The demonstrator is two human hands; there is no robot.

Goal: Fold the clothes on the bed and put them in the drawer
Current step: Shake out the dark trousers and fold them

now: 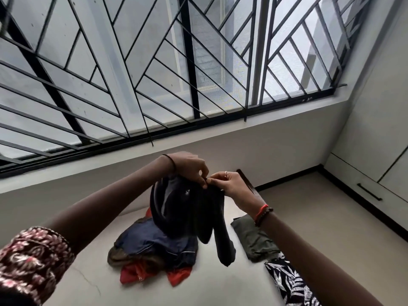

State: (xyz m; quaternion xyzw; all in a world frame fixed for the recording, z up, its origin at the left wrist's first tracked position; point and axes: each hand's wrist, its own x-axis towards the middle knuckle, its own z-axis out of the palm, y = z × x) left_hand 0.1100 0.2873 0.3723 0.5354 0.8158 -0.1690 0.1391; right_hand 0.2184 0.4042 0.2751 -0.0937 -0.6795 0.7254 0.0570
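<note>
**Dark garment held up over the bed by both hands**

The dark garment (187, 215) hangs in the air above the bed (220, 288), gathered in loose folds with two narrow ends dangling below. Its top edge is pinched where the two hands meet: the left hand (189, 167) grips it from above, fingers (204, 181) curled down onto the cloth, and the right hand (233, 185) grips it just beside, fingers (216, 176) closed on the same edge. The two sets of fingers almost touch.

Under the garment, a heap of navy, red and brown clothes (154, 250) lies unfolded on the bed. To the right lie a folded olive piece (254, 239) and a black-and-white leaf-print piece (289, 286). A white cupboard front with a black handle (369, 195) stands at the far right.
</note>
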